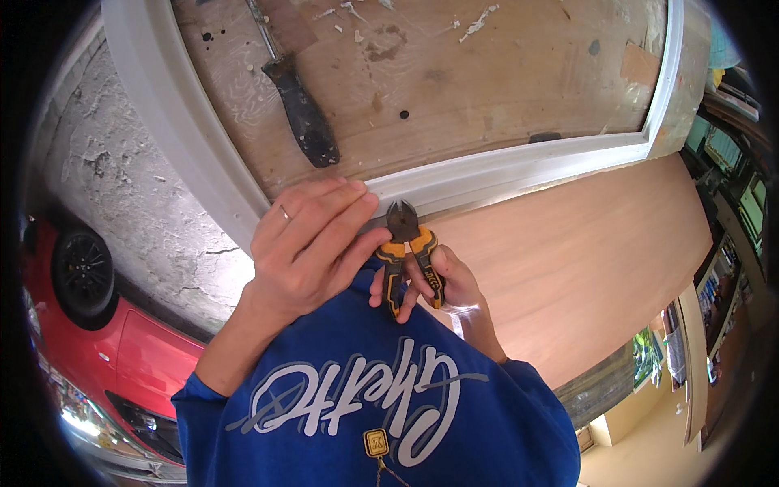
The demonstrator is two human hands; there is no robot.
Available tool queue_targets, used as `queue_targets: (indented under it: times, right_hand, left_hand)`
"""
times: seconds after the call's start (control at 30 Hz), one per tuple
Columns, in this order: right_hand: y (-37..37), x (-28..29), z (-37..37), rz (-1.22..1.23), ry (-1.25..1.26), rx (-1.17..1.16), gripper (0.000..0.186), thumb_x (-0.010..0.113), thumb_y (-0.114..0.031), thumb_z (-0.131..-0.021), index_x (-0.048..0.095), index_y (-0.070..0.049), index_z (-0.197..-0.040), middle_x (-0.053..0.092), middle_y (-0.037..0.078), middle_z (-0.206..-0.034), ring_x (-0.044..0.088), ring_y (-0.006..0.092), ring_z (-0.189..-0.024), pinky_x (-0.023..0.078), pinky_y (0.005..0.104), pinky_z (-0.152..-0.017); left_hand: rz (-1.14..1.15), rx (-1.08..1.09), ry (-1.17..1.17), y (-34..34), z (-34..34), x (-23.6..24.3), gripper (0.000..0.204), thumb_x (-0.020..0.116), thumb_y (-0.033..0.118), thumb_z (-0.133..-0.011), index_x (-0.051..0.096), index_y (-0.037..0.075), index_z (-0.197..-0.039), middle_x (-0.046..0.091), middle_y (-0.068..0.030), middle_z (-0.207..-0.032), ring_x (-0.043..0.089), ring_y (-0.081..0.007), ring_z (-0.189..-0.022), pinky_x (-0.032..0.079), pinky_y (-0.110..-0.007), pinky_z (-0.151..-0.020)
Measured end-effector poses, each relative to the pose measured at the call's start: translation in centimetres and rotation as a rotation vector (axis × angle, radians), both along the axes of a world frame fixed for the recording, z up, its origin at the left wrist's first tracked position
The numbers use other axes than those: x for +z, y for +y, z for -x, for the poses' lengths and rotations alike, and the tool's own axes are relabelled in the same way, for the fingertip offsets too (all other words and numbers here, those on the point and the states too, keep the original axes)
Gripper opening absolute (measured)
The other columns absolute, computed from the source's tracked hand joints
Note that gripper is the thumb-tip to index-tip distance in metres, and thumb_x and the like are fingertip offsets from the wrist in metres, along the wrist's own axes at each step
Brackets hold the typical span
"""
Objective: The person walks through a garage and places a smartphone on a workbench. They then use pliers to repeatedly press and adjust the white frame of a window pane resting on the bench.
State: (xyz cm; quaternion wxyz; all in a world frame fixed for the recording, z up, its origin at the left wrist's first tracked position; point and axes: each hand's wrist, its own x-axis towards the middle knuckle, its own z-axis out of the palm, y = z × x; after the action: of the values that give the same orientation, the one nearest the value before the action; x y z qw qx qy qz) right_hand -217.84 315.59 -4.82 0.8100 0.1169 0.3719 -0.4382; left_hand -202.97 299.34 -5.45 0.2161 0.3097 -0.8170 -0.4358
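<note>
My right hand (450, 280) holds diagonal cutters (403, 223) with black and yellow handles. The handles are spread, some fingers pass between them, and the jaws point away from me, slightly parted, at the near edge of a white frame (527, 173). My left hand (312, 239), with a ring on one finger, lies over the frame's near left corner. Its fingers stretch out along the inner edge, and the thumb reaches toward the cutters' jaws. Inside the frame, on a scuffed brown panel (487, 89), lies a screwdriver (302, 114) with a black handle.
White scraps (479, 23) and dark specks litter the panel. A plain wooden board (568, 260) extends below the frame to the right. Left of the frame are cracked grey concrete (150, 170) and a red car (158, 353). Cluttered shelves (734, 260) stand at far right.
</note>
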Motion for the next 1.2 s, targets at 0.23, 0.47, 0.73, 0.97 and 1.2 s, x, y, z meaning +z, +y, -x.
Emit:
queue_targets:
  times: [0.23,0.47,0.73,0.97,1.2]
  right_hand:
    - [-0.1,-0.4,0.0,0.005,0.01,0.001,0.081,0.049,-0.06,-0.085,0.047,0.015,-0.115,0.059,0.03,-0.097,0.064,0.0345,-0.087,0.058,0.0325,-0.055]
    - [0.3,-0.5,0.1,0.013,0.057,0.01,0.078,0.047,-0.058,-0.087,0.047,0.015,-0.115,0.06,0.028,-0.095,0.065,0.0318,-0.08,0.057,0.0304,-0.051]
    - [-1.0,3.1,-0.1,-0.19,-0.069,-0.028,0.073,0.041,-0.063,-0.087,0.057,0.007,-0.074,0.059,0.029,-0.093,0.065,0.0327,-0.078,0.055,0.0304,-0.046]
    - [-1.1,1.2,-0.8,-0.13,0.148,-0.053,0.072,0.047,-0.061,-0.085,0.053,0.01,-0.099,0.06,0.028,-0.094,0.066,0.0319,-0.08,0.056,0.03,-0.048]
    - [-0.5,2.1,-0.2,-0.11,0.004,-0.037,0.065,0.036,-0.059,-0.091,0.048,0.0,-0.068,0.059,0.029,-0.089,0.065,0.0295,-0.072,0.049,0.0261,-0.037]
  left_hand:
    - [0.0,0.001,0.002,0.0,0.0,-0.1,0.036,0.08,0.011,-0.058,0.067,0.0,-0.09,0.064,-0.0111,-0.09,0.063,-0.0272,-0.083,0.052,-0.033,-0.072]
    - [-0.012,0.013,0.019,0.1,0.2,-0.2,0.035,0.08,0.01,-0.058,0.067,0.0,-0.089,0.064,-0.0108,-0.089,0.062,-0.0269,-0.082,0.052,-0.033,-0.071]
    - [-0.028,0.029,0.016,0.1,0.1,0.0,0.036,0.08,0.01,-0.056,0.067,0.0,-0.089,0.064,-0.0104,-0.087,0.062,-0.027,-0.082,0.052,-0.033,-0.071]
    - [-0.007,0.023,0.026,0.1,0.2,0.1,0.035,0.08,0.009,-0.057,0.067,-0.001,-0.088,0.064,-0.0105,-0.088,0.062,-0.0268,-0.082,0.052,-0.033,-0.071]
    - [0.001,0.021,0.03,0.1,0.3,-0.2,0.034,0.079,0.009,-0.058,0.067,-0.001,-0.088,0.064,-0.0108,-0.088,0.062,-0.0268,-0.082,0.052,-0.033,-0.071]
